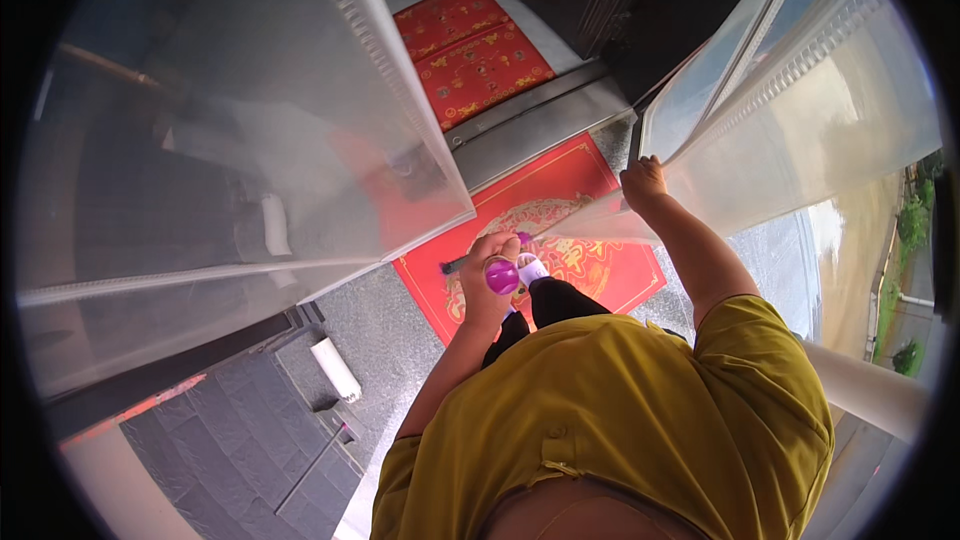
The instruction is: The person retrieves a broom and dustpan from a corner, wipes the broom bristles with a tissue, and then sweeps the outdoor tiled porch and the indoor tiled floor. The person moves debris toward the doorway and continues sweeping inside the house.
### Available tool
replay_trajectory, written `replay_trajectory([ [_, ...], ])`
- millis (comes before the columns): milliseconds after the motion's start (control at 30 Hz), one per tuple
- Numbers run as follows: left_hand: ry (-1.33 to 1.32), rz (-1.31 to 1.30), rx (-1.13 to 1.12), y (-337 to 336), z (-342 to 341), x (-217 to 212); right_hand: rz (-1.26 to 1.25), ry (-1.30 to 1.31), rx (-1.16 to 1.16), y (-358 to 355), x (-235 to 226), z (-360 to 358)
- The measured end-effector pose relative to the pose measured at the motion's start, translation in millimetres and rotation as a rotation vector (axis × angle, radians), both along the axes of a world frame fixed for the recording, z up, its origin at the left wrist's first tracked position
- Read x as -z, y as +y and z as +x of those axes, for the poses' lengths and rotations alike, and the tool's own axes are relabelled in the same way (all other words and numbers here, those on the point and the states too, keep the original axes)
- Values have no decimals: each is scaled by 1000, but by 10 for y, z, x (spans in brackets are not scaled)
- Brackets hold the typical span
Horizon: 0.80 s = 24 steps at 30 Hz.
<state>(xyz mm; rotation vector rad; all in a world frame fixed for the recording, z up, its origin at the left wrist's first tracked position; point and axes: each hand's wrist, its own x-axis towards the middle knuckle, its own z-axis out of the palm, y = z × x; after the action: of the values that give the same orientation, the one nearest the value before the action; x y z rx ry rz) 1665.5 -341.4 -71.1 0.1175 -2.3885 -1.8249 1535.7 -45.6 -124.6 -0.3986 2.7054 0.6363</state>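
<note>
My right hand [643, 183], arm stretched forward, is closed on the edge of a translucent plastic door curtain [760, 155]. That sheet runs from the hand up to the right, and its lower corner reaches toward my left hand. In front of my body, my left hand [485, 258] is wrapped round an object with a round purple end [502, 276]; its kind I cannot make out. A dark piece sticks out to the left of the fingers, and a smaller purple bit shows at their right. Another curtain panel [300, 130] hangs on the left.
A red mat with gold patterns [620, 275] lies under my feet, before a grey metal threshold [540, 130]. Beyond it is a second red mat [485, 65]. A white cylinder [335, 370] sits by the grey tiled wall [230, 440] at left. A white pole [870, 390] stands right.
</note>
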Motion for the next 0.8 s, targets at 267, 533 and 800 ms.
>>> replay_trajectory([
  [267,-134,235,-20,525,-1056,-574,185,-205,356,1357,-606,346],
  [533,72,405,-134,804,-2100,-1137,41,-20,417,2453,-975,203],
  [800,94,458,-185,806,-3020,-998,85,22,543,2705,-1060,48],
])
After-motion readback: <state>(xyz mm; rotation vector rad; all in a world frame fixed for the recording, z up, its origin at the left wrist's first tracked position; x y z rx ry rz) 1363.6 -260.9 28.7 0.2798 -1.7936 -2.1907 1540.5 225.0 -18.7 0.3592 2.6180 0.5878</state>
